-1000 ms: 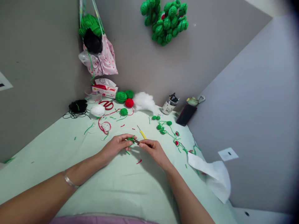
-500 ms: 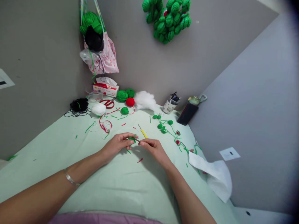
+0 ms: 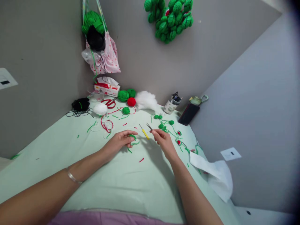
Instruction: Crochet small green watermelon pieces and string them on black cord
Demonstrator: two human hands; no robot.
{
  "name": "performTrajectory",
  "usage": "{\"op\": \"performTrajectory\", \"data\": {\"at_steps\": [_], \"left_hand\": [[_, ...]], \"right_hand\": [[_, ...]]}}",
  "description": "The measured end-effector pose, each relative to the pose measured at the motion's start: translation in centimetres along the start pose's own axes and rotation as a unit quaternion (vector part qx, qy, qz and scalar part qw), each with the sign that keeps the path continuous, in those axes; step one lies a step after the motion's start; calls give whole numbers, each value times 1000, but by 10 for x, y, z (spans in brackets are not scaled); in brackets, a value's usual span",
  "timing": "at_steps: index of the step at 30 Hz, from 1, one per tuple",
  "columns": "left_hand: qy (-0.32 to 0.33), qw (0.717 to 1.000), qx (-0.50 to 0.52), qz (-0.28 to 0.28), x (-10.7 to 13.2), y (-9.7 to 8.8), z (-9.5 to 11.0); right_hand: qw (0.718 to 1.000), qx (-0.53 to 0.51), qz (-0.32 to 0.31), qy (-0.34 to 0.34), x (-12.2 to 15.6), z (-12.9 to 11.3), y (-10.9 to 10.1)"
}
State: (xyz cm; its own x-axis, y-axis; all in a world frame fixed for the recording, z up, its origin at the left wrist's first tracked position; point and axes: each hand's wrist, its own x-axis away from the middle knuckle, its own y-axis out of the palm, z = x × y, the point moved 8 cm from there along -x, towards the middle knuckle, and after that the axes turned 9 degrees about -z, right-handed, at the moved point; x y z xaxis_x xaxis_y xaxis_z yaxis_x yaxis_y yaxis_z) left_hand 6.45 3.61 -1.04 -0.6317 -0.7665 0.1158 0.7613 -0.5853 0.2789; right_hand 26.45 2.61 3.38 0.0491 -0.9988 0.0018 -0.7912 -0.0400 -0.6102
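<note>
Between the thumb and fingers of my left hand (image 3: pixel 121 139) is a small green crochet piece (image 3: pixel 132 137), partly covered by the fingers. A loose green yarn end hangs below it. My right hand (image 3: pixel 163 141) is closed around metal tweezers (image 3: pixel 149 126), whose thin tips point up and left, apart from the green piece. Between the two hands a crochet hook with a yellow handle (image 3: pixel 145 134) lies on the pale green cloth (image 3: pixel 112 187). A short red yarn scrap (image 3: pixel 141 160) rests nearer to me.
Toward the back are a white yarn ball (image 3: pixel 100 109), red-handled scissors (image 3: pixel 110 103), a red yarn ball (image 3: pixel 131 102), white stuffing (image 3: pixel 147 100) and a jar (image 3: pixel 172 104). Small green crochet pieces (image 3: pixel 161 126) trail along the right, near a phone (image 3: pixel 188 114) and white paper (image 3: pixel 213 172).
My right hand has moved right and up with the tweezers, away from the green crochet piece. The left hand stays nearly in place, still holding the piece.
</note>
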Motion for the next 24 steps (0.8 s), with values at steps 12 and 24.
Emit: {"op": "performTrajectory", "data": {"at_steps": [12, 24], "left_hand": [[49, 992, 26, 110, 1, -28, 16], [129, 938, -308, 96, 6, -16, 39]], "right_hand": [[866, 452, -130, -171, -16, -39, 85], [976, 156, -58, -138, 9, -48, 43]]}}
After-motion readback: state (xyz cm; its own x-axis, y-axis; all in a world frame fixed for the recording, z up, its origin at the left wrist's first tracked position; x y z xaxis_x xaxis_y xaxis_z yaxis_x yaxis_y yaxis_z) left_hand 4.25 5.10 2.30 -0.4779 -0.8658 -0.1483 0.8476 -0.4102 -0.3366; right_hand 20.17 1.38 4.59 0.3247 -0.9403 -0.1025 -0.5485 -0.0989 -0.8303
